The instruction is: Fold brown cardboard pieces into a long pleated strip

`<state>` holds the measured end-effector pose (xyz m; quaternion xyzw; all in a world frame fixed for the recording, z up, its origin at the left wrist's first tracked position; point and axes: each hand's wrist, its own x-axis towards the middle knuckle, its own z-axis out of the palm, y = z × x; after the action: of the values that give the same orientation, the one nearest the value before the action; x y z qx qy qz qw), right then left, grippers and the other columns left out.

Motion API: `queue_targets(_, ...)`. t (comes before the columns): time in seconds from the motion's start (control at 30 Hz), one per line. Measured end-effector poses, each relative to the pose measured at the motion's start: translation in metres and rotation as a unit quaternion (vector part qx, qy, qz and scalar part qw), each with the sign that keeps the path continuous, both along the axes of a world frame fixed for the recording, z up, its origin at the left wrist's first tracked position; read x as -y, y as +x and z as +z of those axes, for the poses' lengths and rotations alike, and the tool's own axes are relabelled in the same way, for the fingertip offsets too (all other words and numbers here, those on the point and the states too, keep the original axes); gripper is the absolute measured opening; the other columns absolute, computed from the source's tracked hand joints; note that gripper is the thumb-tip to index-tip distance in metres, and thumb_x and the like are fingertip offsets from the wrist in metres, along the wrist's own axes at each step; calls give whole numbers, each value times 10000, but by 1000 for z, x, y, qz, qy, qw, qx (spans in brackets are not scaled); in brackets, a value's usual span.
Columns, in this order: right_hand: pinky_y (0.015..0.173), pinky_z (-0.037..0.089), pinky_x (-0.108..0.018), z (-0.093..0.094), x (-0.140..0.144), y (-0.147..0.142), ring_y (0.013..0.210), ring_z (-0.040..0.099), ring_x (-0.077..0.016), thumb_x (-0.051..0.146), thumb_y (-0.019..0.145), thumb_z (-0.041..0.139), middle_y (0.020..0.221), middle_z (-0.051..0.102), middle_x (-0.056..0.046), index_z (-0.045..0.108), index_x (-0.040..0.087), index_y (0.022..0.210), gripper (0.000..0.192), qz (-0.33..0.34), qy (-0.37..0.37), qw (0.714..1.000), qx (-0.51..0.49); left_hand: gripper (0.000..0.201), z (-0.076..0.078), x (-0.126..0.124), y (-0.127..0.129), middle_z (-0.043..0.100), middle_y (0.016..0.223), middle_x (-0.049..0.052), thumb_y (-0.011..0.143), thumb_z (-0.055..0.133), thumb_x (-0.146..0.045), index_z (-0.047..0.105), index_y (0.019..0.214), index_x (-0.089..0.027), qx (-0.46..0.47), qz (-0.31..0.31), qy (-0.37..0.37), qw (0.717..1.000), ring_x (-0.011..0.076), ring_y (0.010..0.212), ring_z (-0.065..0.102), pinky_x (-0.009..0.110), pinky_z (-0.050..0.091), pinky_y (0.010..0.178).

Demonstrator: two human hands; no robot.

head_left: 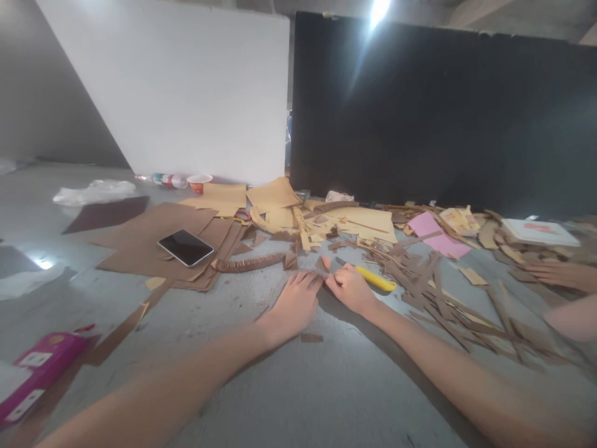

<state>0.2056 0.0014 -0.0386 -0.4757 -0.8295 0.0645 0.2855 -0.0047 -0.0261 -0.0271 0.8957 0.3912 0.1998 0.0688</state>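
A small brown paper piece (323, 264) is seen at the middle of the surface (280, 386), just beyond the fingertips of both hands. By the left hand (298, 298) the fingers are laid low and rather flat, pointed toward the right hand (349, 289), whose fingers are curled inward. The two hands are brought almost together; whether something is pinched in either grip cannot be told, because the fingertips are partly hidden.

The piece is judged to be very light and thin, somewhat stiff, not slippery, but easily creased or torn. It would be best taken by its edges, with only gentle pressure. Just beside the right hand, a yellow cutter (377, 280) is placed, with its blade end near the fingers, so it should be grasped only by the handle. The pleated brown strip (252, 263), lying near the left hand, is probably soft and could be flattened if it is squeezed.

As for containers, a red and white cup (200, 185) is stood at the back, and its content cannot be made out. Beside it a plastic bottle (172, 180) is laid on its side; whether any liquid is contained is not clear.
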Motion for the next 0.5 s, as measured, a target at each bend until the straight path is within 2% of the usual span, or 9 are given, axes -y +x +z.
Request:
queue_targets(0.27,775,377,-359,-1,3,1,540,482,-151,336,1113,372,563,595,-22,449,215,544,587,-28,48,998,-7,520,0,0,0,623,1435,144,918,465,-67,586,1415,-160,-13,-3,1,1000,312,1365,532,500,432,1163)
queue_targets(0.5,783,397,-363,-1,3,2,510,453,-147,360,1102,369,519,559,-24,383,219,508,612,-45,38,998,-15,502,2,0,0,619,1432,142,918,456,-52,585,1394,-145,-18,-3,-7,1000,311,1366,520,497,431,1159)
